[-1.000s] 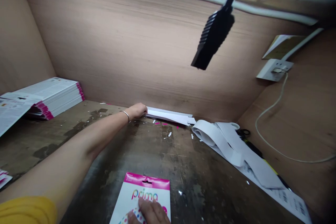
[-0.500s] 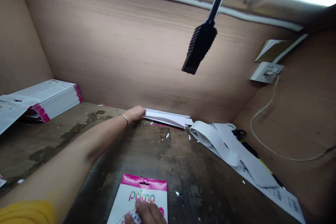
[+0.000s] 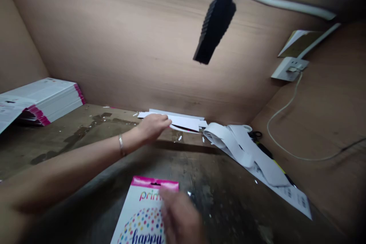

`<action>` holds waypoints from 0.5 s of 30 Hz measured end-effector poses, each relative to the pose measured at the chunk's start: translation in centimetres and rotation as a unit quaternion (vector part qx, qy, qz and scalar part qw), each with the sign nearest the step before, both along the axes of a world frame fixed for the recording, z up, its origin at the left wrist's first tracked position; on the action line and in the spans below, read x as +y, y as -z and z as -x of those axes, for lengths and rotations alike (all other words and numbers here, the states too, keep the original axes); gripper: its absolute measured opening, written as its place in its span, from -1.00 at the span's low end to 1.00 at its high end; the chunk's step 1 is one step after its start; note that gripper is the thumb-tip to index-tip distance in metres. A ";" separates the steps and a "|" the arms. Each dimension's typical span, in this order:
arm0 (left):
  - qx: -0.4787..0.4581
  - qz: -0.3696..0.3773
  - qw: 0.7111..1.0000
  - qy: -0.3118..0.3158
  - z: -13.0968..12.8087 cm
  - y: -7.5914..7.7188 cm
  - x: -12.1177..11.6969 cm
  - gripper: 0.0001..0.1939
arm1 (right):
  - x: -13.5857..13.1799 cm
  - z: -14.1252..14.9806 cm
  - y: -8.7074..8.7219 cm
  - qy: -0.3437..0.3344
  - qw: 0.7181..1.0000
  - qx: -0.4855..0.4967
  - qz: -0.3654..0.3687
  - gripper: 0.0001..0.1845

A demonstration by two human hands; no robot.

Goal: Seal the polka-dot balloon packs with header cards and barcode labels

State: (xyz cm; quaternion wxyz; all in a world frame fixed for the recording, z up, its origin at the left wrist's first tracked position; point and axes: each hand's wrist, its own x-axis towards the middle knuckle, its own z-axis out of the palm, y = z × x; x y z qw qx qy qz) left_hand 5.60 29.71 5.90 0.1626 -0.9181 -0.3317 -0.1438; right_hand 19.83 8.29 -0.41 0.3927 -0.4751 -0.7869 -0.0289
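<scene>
At the back of the bench, my left hand (image 3: 154, 126) is closed on a thin white paper strip (image 3: 187, 131), seen almost edge-on. More white paper strips (image 3: 185, 122) lie behind it against the wall. In the foreground rests a flat white packet (image 3: 140, 213) with a pink top band, a hang hole, "prima" lettering and a dotted balloon picture marked "happy". My right hand (image 3: 183, 217) is over the packet's right side, smeared by motion, so its finger positions are unclear.
A stack of white and pink folded cards (image 3: 54, 99) stands at the left. Curled label strips (image 3: 243, 148) lie at the right, near black scissors (image 3: 256, 135). A black plug (image 3: 214, 26) hangs overhead, and a wall socket (image 3: 290, 68) has a white cable (image 3: 270, 129).
My left hand has moved right along the paper strips, drawing one toward me. My right hand has shifted right across the packet, showing more of its print. The view has tilted slightly.
</scene>
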 end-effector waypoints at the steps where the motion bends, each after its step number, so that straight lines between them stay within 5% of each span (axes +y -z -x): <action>1: 0.005 -0.003 0.999 0.038 -0.1 0.1 -2.8 -0.79 | 0.2 -0.8 -1.2 0.014 1.000 -0.002 -0.003 -0.64; 5: -0.023 -0.070 0.970 0.233 0.5 1.0 -12.7 -0.84 | 0.3 -3.0 -4.0 0.077 0.980 -0.176 0.048 -0.43; 7: -0.078 -0.065 0.962 0.255 1.6 1.2 -15.4 -0.87 | 0.0 -3.4 -3.9 0.050 0.971 -0.202 0.114 -0.48; 9: -0.187 -0.011 0.966 0.177 3.1 1.2 -16.6 -0.82 | -0.6 -3.8 -3.3 0.040 0.973 -0.174 0.147 -0.48; 11: -0.344 0.128 0.930 0.027 4.8 0.9 -17.2 -0.58 | -1.1 -4.1 -2.9 0.060 0.981 -0.136 0.120 -0.49; 13: -0.474 0.368 0.794 -0.097 6.2 0.5 -17.7 -0.40 | -1.6 -4.2 -2.8 0.073 0.987 -0.123 0.070 -0.51; 15: -0.518 0.598 0.597 -0.136 6.7 0.1 -18.4 -0.33 | -2.1 -4.1 -2.9 0.067 0.988 -0.134 0.043 -0.52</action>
